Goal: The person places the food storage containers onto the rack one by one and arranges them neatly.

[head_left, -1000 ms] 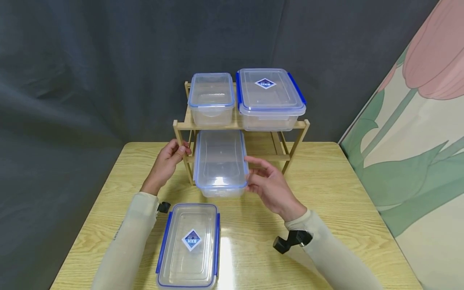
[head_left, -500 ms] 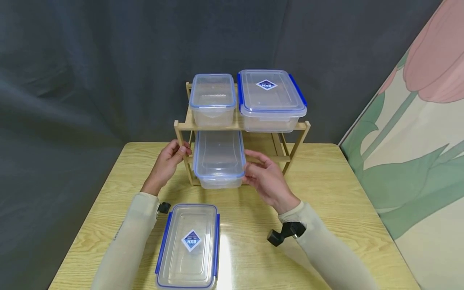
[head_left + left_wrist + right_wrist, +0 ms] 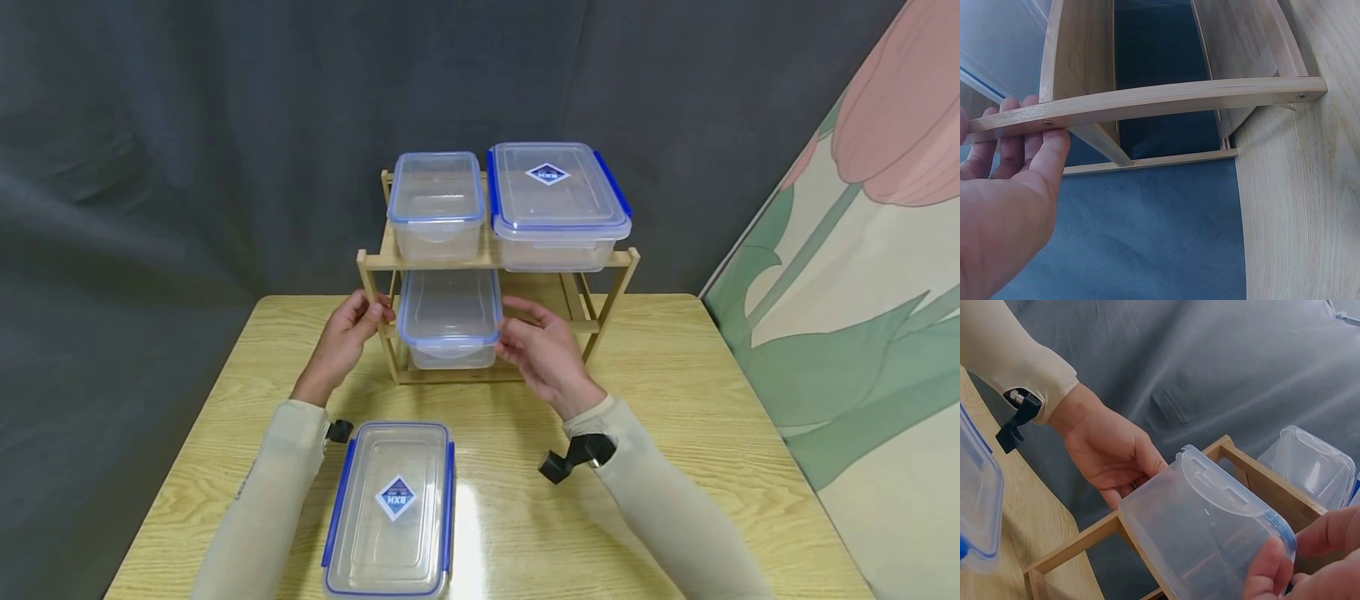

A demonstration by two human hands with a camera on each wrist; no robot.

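Note:
A clear food container [image 3: 448, 307] with a light-blue-edged lid sits on the lower shelf of a two-tier wooden rack [image 3: 465, 377], its front end close to the shelf's front rail. My right hand [image 3: 546, 360] holds its right side near the front corner; the right wrist view has thumb and fingers of the right hand [image 3: 1329, 565] on the lid edge of the container [image 3: 1188, 528]. At the rack's left front leg, my left hand [image 3: 341, 342] grips the wood. In the left wrist view the left hand's [image 3: 1016, 212] fingers wrap that leg [image 3: 1172, 100].
On the rack's top shelf stand a light-blue-lidded container [image 3: 438, 193] and, to its right, a larger blue-clipped one [image 3: 558, 196]. A flat blue-clipped container [image 3: 386, 533] lies on the wooden table [image 3: 637, 400] in front. A dark curtain [image 3: 300, 125] hangs behind.
The lower container has slid back, deeper into the rack, and my right hand has moved back and slightly left with it. My left hand has stayed on the rack leg.

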